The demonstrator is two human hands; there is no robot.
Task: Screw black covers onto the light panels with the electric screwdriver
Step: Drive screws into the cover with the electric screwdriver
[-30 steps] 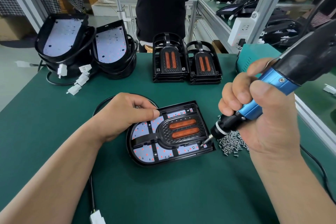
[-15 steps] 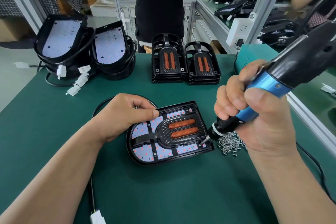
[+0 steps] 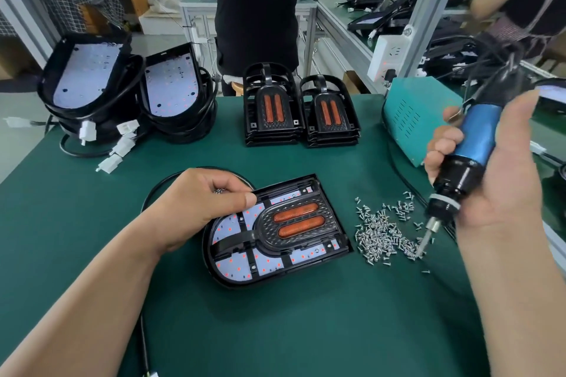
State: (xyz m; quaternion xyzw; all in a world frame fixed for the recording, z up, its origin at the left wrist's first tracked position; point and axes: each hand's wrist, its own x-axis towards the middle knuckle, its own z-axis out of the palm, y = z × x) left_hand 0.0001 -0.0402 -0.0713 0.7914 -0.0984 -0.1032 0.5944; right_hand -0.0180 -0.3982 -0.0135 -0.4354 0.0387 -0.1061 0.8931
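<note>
While left hand (image 3: 199,208) grips panel (image 3: 239,269) and right hand (image 3: 502,180) screwdriver (image 3: 477,135), loose screws (image 3: 379,232) lie between.

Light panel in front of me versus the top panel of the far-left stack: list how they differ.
The near light panel carries a black cover with two orange strips over its board; the far-left stack's top panel shows a bare white board. The near panel lies flat and alone on the green mat; the stacked one sits tilted on others below it. Both are rounded black housings with white LED boards.
</note>
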